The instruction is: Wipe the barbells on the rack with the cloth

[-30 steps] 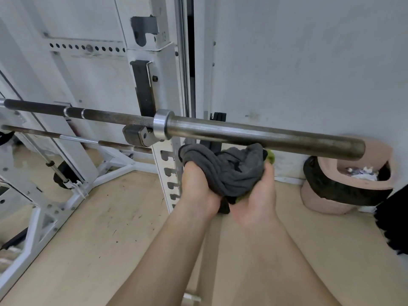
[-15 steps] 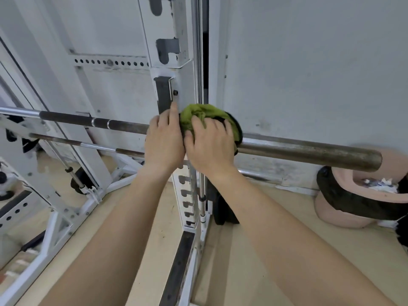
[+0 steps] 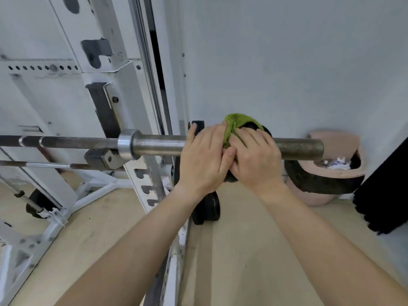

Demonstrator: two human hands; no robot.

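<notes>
Covering the cloth (image 3: 234, 127) — both hands hide most of it

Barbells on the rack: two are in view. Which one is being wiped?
The upper barbell, the thicker one: both hands, left hand and right hand, press the cloth around its sleeve. The thinner lower barbell is untouched.

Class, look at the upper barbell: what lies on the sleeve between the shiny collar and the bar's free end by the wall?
In the head view, both hands, left hand and right hand, press a green and dark cloth around the sleeve between the collar and the free end.
</notes>
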